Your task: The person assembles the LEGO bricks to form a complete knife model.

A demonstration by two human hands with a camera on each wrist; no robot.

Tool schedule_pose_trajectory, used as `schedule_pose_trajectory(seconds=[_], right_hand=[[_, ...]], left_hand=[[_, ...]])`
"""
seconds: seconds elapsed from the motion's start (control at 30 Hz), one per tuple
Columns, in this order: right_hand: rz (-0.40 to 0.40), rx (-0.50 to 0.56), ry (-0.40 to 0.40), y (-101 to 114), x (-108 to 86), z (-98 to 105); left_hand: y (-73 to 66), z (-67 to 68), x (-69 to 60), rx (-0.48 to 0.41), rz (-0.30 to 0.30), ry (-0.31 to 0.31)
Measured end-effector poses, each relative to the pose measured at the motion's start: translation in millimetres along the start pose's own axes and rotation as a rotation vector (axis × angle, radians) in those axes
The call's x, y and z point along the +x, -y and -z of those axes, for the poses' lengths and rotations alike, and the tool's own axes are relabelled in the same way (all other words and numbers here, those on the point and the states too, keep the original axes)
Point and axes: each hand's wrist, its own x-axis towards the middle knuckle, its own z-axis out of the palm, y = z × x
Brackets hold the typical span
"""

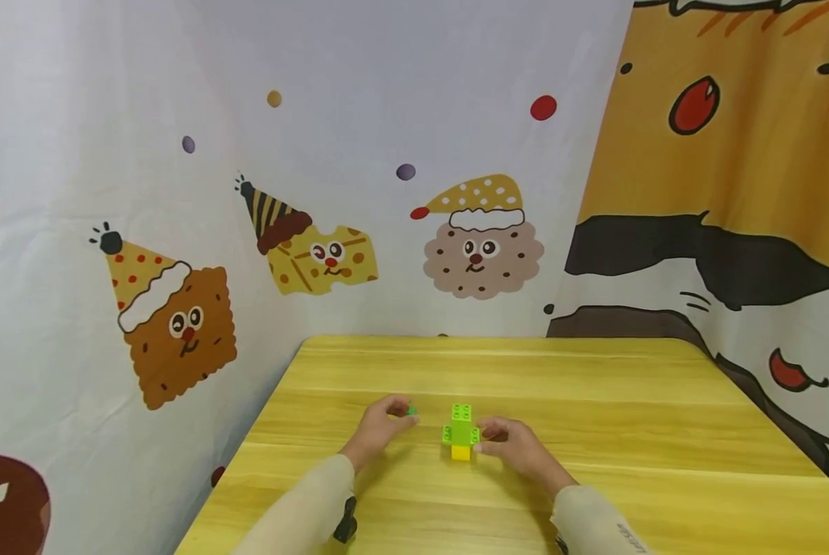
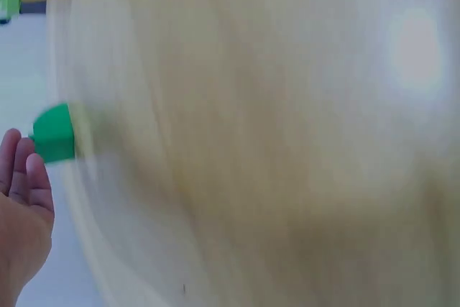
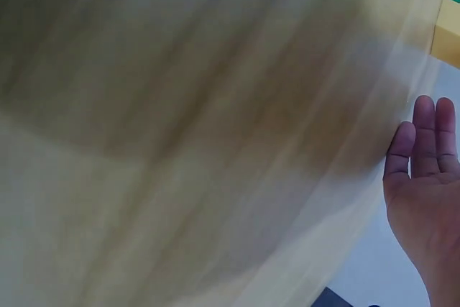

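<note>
A small block figure stands upright on the table, with a light green block (image 1: 461,428) on top, a green piece at each side and a yellow block (image 1: 461,452) at its base. My right hand (image 1: 518,449) is at the figure's right side, thumb and fingers apart beside the side piece. In the right wrist view its fingers look nearly straight, and part of the yellow block (image 3: 448,34) shows beyond them. To the left, my left hand (image 1: 381,424) pinches a dark green block (image 2: 54,134) at its fingertips, close to the tabletop. Fingers partly hide that block in the head view.
The wooden table (image 1: 497,370) extends around both hands to its back edge. A pale printed curtain (image 1: 345,116) with cartoon faces hangs behind it and along the left. Both wrist views are filled mostly by blurred, glossy tabletop.
</note>
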Motion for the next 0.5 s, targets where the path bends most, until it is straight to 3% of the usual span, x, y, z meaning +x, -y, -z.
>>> schedule_pose_trajectory(seconds=[0.13,0.5], right_hand=[[0.003,0.024,0.001,-0.6,-1.6,0.1],[-0.018,0.095,0.011,-1.1,-3.7,-2.4]], left_hand=[[6.1,8.8,6.2,0.025,0.042,-0.024],[20.3,11.0,19.5,0.112,0.098,0.02]])
